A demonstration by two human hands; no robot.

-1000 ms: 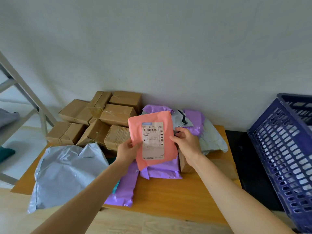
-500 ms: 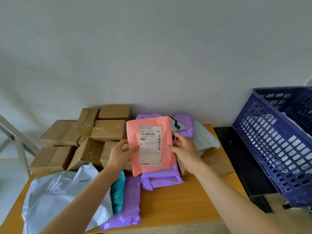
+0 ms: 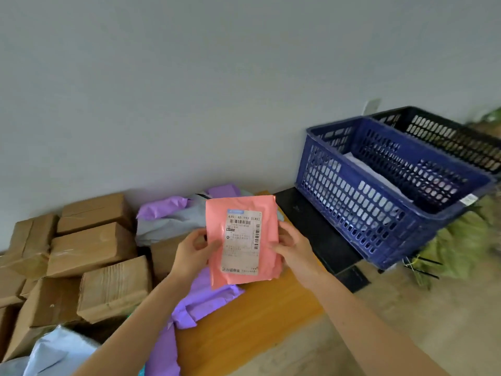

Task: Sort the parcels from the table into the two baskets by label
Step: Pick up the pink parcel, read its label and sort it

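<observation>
My left hand and right hand pinch the pink parcel upright by its side edges. The blue basket sits beyond the table's right edge, nearer my right hand.

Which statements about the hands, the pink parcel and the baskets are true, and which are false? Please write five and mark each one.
1. The left hand and the right hand both hold the pink parcel. True.
2. The parcel's label faces away from the camera. False: it faces the camera.
3. A black basket stands behind the blue basket. True.
4. The blue basket is empty. False: pale parcels lie inside it.
5. Cardboard boxes are piled to the left of the hands. True.
</observation>
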